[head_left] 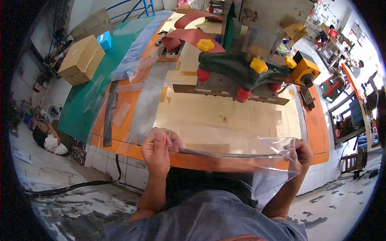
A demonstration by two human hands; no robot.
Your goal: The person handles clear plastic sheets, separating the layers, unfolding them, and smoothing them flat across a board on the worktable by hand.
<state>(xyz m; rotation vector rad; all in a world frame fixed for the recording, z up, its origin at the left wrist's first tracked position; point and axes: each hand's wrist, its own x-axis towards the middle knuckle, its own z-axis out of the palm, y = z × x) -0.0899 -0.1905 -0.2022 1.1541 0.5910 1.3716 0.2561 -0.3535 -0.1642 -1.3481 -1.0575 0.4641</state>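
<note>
A clear plastic sheet (237, 138) is stretched between my two hands along the front edge of the work table. My left hand (159, 146) pinches its left part, fingers closed. At the other end my right hand (299, 154) is closed round the bunched film, part of which hangs below the table edge. Beneath the sheet lies a pale yellow board (193, 108). Over the board stands a dark green press head (241, 68) with yellow knobs, red feet and a long flat metal bar (229, 94) under it.
An orange tabletop (102, 141) borders the board. A dark bar (109, 116) lies at its left. Further left, a green surface (76, 104) carries a cardboard box (80, 60) and a blue box (104, 40). Stacked clear film (132, 56) and red strips (191, 38) lie behind. A yellow control box (304, 72) is at the right.
</note>
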